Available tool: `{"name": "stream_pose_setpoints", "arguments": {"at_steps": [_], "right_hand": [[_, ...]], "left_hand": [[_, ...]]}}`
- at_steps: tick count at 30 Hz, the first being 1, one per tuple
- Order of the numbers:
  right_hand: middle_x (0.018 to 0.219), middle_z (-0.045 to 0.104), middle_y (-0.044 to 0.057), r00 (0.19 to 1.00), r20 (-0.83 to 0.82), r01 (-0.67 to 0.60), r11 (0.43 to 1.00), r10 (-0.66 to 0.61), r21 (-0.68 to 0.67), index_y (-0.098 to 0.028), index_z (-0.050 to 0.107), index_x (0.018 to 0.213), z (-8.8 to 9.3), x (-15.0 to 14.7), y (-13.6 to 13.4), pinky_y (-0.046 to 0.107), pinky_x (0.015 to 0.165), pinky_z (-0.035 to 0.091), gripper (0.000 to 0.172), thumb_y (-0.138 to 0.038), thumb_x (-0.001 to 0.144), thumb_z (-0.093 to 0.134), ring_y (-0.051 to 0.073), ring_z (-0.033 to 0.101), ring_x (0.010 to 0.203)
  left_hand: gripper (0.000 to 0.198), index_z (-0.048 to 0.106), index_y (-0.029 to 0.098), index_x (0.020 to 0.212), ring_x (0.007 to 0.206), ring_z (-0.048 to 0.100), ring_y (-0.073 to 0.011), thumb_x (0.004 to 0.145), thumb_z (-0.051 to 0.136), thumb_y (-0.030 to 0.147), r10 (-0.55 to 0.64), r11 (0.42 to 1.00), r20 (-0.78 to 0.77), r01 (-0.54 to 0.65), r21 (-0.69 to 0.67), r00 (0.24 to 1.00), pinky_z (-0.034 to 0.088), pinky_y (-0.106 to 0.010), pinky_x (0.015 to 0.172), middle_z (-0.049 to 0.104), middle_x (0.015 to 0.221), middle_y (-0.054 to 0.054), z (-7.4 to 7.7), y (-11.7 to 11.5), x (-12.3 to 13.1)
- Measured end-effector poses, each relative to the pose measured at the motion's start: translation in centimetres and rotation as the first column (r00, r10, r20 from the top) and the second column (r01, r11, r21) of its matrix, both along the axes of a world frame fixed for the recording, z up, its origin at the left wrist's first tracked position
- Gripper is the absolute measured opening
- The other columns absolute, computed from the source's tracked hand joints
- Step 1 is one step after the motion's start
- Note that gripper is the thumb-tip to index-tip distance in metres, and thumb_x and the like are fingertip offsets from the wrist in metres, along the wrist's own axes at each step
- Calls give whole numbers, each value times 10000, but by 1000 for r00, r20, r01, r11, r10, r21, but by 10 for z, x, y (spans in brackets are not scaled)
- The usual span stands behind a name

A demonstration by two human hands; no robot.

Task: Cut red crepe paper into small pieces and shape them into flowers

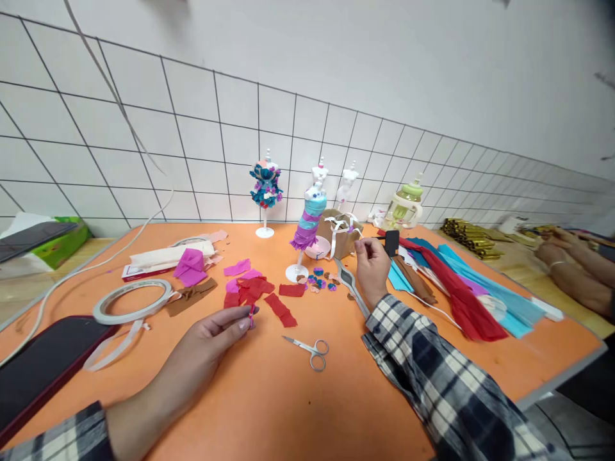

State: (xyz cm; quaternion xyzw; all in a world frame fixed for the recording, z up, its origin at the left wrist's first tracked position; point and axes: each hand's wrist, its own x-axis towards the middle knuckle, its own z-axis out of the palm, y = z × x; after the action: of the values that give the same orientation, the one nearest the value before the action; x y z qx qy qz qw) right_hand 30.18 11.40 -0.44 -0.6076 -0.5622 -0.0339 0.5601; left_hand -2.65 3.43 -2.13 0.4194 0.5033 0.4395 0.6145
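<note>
Red-pink scrap in a fingertip pinch

The left hand (pixel 211 339) has its thumb and forefinger pressed together on a small red-pink scrap (pixel 252 315), held just above the orange tabletop (pixel 269 410) at the near edge of the red crepe pieces (pixel 250 291). The right hand (pixel 373 269) is raised beside the brown paper bag (pixel 342 246), thumb and forefinger brought together near the white strips (pixel 343 224) that loop over its top; whether those fingertips grip a strip, I cannot tell.

The step in hand looks like fine shaping or sticking of one tiny paper piece. As I judge it, the next move calls for a light, steady pinch, since thin crepe would crush or tear under a hard squeeze, and a sticky strip could cling to a fingertip.

Crepe is the main material here, finely wrinkled and matt. A magenta wad (pixel 189 267) lies folded near the flat, ring-shaped tape roll (pixel 134 301), with a creased brown sheet (pixel 195 296) beside it. Long red strips (pixel 456 288) and blue strips (pixel 485 282) fan out on the right. The nearest dress form (pixel 310 224) wears bands of blue and purple, gathered into a ruffled hem, above a round white base. At its foot lie small petal-like cut-outs (pixel 319 280) in mixed colours. Slim metal scissors (pixel 307 349) rest untouched between the hands, blades pointing left.
</note>
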Motion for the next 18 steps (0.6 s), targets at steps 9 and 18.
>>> {"name": "stream_pose_setpoints", "arguments": {"at_steps": [9, 18], "right_hand": [[1125, 727, 144, 991, 37, 125, 989, -128, 76, -148, 700, 1124, 2, 27, 52, 358, 972, 477, 428, -390, 988, 375, 247, 658, 1063], [1496, 525, 133, 950, 249, 191, 981, -189, 19, -208, 487, 1485, -5, 41, 81, 566, 1203, 167, 558, -212, 962, 292, 256, 321, 1492]], "left_hand": [[404, 843, 292, 868, 1024, 715, -364, 570, 877, 563, -38, 991, -227, 65, 113, 973, 571, -406, 870, 823, 1005, -88, -1, 0, 6], [243, 855, 329, 827, 938, 739, -341, 633, 845, 475, -146, 961, -306, 208, 180, 941, 579, -407, 867, 825, 962, -78, 1, -1, 9]]}}
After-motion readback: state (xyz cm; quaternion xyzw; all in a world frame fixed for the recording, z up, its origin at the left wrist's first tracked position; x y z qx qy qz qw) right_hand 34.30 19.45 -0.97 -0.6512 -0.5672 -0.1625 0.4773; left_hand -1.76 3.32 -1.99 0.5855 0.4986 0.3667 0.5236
